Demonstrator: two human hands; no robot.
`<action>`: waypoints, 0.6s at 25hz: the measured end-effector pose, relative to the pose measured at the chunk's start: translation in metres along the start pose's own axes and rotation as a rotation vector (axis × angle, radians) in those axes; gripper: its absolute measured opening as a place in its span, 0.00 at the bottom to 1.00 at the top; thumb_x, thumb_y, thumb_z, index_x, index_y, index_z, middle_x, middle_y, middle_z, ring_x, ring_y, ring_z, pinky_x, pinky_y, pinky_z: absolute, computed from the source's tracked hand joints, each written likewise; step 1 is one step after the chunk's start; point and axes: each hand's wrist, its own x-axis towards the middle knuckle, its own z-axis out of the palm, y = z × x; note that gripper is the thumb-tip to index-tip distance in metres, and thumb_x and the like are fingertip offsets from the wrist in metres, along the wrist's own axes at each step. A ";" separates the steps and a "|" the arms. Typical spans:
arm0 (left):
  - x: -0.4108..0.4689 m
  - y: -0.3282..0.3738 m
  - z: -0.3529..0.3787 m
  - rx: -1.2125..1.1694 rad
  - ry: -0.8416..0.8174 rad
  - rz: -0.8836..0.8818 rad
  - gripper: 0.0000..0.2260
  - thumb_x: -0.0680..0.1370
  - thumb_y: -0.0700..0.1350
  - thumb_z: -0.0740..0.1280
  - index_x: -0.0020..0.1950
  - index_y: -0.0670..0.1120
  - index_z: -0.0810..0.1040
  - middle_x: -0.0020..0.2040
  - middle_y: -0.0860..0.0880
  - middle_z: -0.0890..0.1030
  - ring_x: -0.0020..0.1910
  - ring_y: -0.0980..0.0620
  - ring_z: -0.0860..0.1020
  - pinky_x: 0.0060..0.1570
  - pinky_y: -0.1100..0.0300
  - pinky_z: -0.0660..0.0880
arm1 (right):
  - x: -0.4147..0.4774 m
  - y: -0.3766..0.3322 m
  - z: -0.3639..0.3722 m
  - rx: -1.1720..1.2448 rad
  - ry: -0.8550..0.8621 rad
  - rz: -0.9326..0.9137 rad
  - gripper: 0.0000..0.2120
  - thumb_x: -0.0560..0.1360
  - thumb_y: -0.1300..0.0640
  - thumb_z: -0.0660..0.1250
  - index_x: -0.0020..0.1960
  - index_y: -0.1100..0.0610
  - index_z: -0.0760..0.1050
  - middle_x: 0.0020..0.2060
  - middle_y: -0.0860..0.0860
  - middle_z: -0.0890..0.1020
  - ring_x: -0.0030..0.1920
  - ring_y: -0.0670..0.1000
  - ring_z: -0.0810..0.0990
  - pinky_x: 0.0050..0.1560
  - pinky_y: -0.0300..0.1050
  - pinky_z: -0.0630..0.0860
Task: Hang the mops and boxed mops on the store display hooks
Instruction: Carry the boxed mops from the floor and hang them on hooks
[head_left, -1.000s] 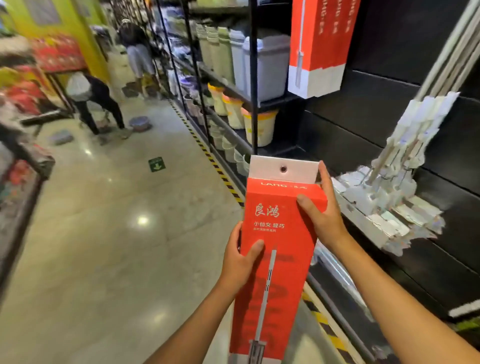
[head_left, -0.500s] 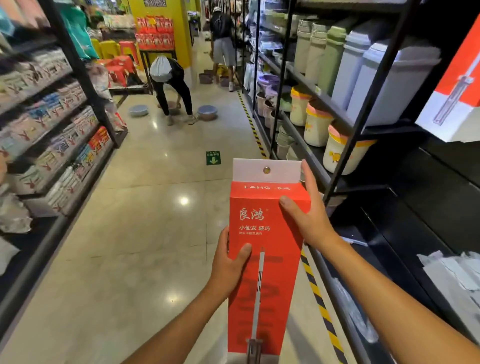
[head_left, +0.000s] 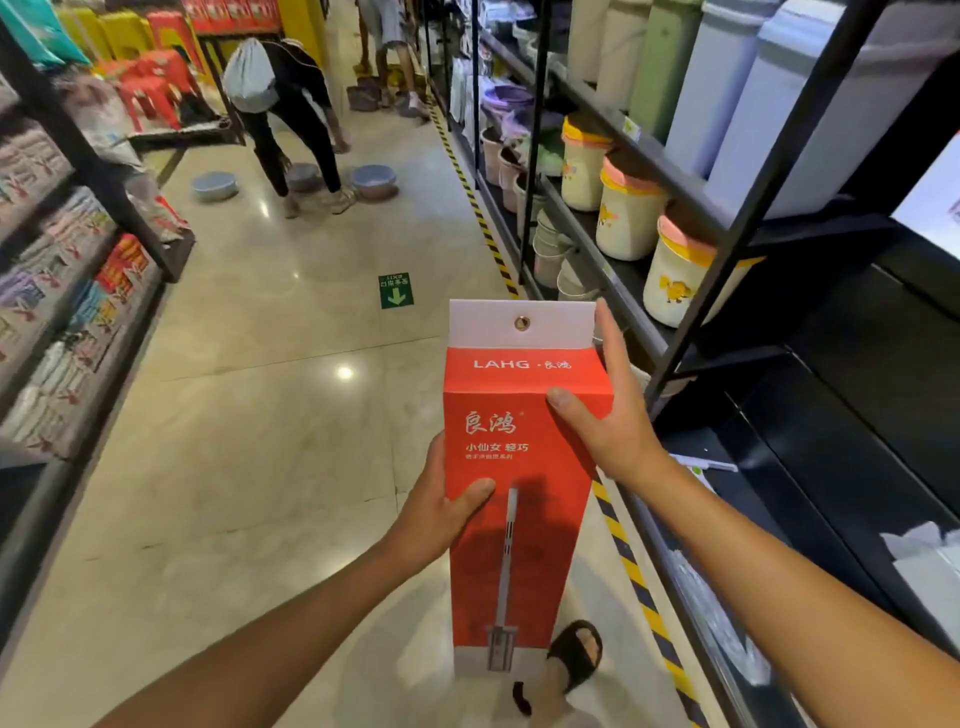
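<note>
I hold a tall red boxed mop (head_left: 511, 509) upright in front of me, over the aisle floor. Its white top flap has a metal eyelet (head_left: 521, 322). My left hand (head_left: 434, 512) grips the box's left edge at mid-height, thumb across the front. My right hand (head_left: 605, 415) grips the upper right corner, thumb on the front and fingers running up behind the flap. A corner of another boxed mop (head_left: 930, 200) hangs at the right edge. White mop heads (head_left: 930, 561) show at the lower right. No display hook is visible.
A black shelf unit (head_left: 727, 228) with lidded buckets and bins runs along the right, edged by yellow-black floor tape (head_left: 631, 566). Shelves of packaged goods (head_left: 62, 291) line the left. A person (head_left: 291, 119) bends over basins down the aisle. My sandalled foot (head_left: 574, 654) is below the box.
My view has swung left from the black display wall to the aisle. The hanging mops have left the view. Both hands keep the same grip on the box.
</note>
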 end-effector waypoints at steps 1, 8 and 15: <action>0.021 0.003 0.005 -0.003 0.002 0.002 0.42 0.72 0.71 0.70 0.79 0.54 0.60 0.72 0.54 0.76 0.69 0.57 0.78 0.65 0.59 0.78 | 0.017 0.007 -0.008 0.010 0.015 0.002 0.53 0.71 0.31 0.73 0.84 0.43 0.46 0.72 0.47 0.76 0.70 0.51 0.79 0.69 0.64 0.77; 0.171 0.031 0.053 -0.024 -0.052 0.001 0.42 0.71 0.72 0.70 0.79 0.53 0.62 0.71 0.53 0.77 0.69 0.55 0.78 0.67 0.57 0.78 | 0.132 0.042 -0.090 -0.011 0.076 0.025 0.51 0.68 0.28 0.73 0.80 0.37 0.48 0.65 0.39 0.79 0.64 0.45 0.82 0.65 0.53 0.80; 0.307 0.062 0.105 -0.093 -0.190 0.026 0.43 0.68 0.74 0.71 0.77 0.55 0.64 0.67 0.56 0.80 0.65 0.56 0.81 0.61 0.56 0.81 | 0.218 0.066 -0.174 -0.144 0.227 0.010 0.50 0.70 0.30 0.72 0.83 0.42 0.50 0.70 0.44 0.77 0.67 0.46 0.80 0.68 0.54 0.78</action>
